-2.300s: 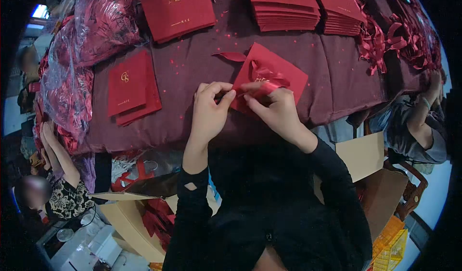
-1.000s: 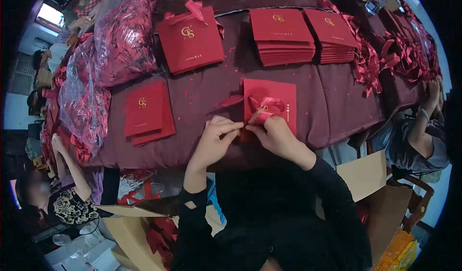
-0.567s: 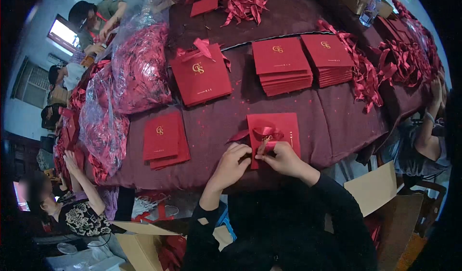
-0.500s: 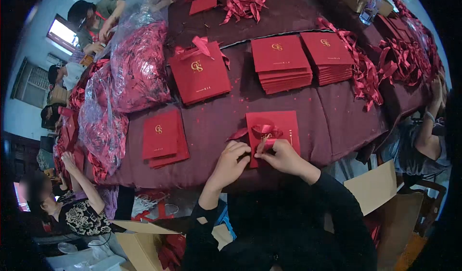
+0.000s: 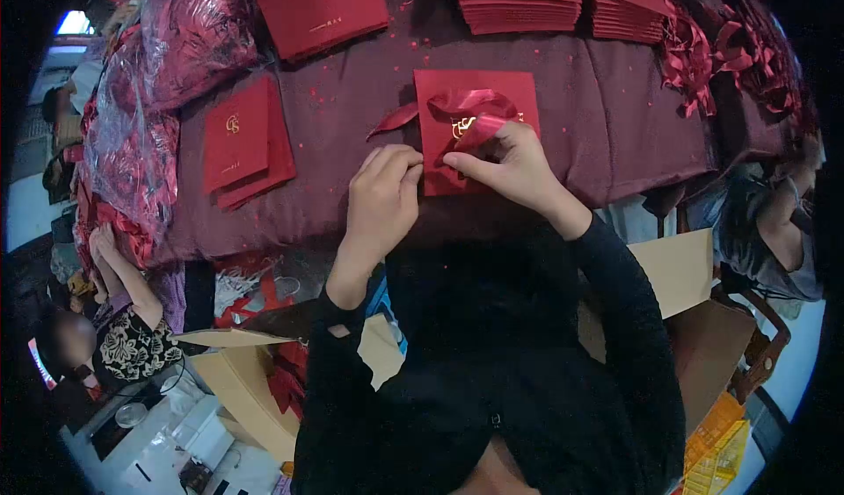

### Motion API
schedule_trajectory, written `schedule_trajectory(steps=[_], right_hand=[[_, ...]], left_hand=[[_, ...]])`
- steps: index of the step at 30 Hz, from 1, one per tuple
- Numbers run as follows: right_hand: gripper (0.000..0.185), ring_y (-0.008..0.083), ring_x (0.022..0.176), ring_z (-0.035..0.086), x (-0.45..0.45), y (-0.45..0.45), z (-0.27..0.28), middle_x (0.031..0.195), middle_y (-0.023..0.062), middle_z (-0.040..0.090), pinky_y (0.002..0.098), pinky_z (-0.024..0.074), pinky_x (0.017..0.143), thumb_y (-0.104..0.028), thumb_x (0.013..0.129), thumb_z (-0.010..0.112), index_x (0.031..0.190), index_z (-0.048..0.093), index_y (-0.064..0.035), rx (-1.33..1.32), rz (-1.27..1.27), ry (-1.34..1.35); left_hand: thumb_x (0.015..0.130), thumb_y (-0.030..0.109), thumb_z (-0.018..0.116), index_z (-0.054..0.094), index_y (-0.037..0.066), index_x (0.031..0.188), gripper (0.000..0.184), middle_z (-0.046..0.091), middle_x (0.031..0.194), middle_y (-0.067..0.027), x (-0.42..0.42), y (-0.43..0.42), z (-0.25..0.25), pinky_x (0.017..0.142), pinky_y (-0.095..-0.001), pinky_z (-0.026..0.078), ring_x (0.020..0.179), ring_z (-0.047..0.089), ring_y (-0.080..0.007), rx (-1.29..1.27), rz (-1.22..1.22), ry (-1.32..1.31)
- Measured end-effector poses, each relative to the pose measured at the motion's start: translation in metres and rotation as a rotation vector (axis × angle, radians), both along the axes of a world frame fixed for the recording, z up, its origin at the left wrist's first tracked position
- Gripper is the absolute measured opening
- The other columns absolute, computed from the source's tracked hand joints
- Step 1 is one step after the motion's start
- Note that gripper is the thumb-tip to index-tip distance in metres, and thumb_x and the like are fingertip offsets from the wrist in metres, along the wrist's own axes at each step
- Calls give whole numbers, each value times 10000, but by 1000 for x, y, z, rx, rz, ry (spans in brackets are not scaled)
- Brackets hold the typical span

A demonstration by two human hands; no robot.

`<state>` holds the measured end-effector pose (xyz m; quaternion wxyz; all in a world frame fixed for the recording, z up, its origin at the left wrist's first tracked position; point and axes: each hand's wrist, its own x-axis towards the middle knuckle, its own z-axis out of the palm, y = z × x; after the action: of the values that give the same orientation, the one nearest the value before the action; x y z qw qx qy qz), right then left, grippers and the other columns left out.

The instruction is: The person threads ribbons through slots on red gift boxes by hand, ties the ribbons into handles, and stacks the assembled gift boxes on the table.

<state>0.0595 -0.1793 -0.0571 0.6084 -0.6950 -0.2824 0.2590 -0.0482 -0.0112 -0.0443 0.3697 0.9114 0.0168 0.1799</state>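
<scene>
A flat red paper bag (image 5: 435, 83) with gold lettering lies in front of me, near the table's front edge. Shiny red ribbon (image 5: 479, 101) loops across it, and one ribbon tail sticks out past its left side. My right hand (image 5: 520, 171) is over the bag's lower right, thumb and fingers pinching a folded part of the ribbon. At the bag's left edge, my left hand (image 5: 383, 198) has its fingers curled and its thumb and fingertips close together. Whatever sits between those fingertips is too small or hidden to make out.
Flat red bags (image 5: 236, 139) lie at left, more bags (image 5: 321, 7) behind them. Stacks (image 5: 519, 3) stand at the back. Ribbon-filled plastic sacks (image 5: 198, 38) lie left, loose ribbons (image 5: 690, 64) right. Open cardboard boxes (image 5: 242, 389) flank me; people sit at both sides.
The view has tilted downward, so the table sits higher in the picture. My right hand still pinches the ribbon. My left hand has drawn slightly left, away from the right hand.
</scene>
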Motion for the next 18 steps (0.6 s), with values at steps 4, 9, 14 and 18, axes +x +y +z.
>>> schedule_trajectory(steps=[4,9,14,18], right_hand=[[163,44,676,565,-3,5,10,755,-9,618,210,451,576,-73,781,752,870,631,-8,99,-6,-22],[351,69,601,578,-4,10,15,659,34,625,249,462,548,-266,736,799,946,663,-21,-59,73,-87],[295,57,569,545,-8,11,15,638,9,592,233,418,514,-243,740,797,869,640,-29,-40,92,-90],[263,34,549,503,-4,11,10,619,-23,556,212,377,490,-207,747,799,785,601,-38,-22,76,-185]], left_hand=[[787,-25,602,595,-8,891,106,611,900,-144,-10,-3,1,711,-382,499,819,617,-331,-15,43,-46],[780,-35,607,590,-6,894,118,602,894,-145,-22,-2,-6,692,-376,505,804,619,-338,12,82,-91],[769,-32,604,583,6,928,166,595,915,-141,-25,-1,-14,697,-366,513,809,618,-324,117,76,-158],[775,-40,599,581,7,910,144,596,906,-145,-26,1,-15,701,-363,509,801,613,-331,171,155,-228]])
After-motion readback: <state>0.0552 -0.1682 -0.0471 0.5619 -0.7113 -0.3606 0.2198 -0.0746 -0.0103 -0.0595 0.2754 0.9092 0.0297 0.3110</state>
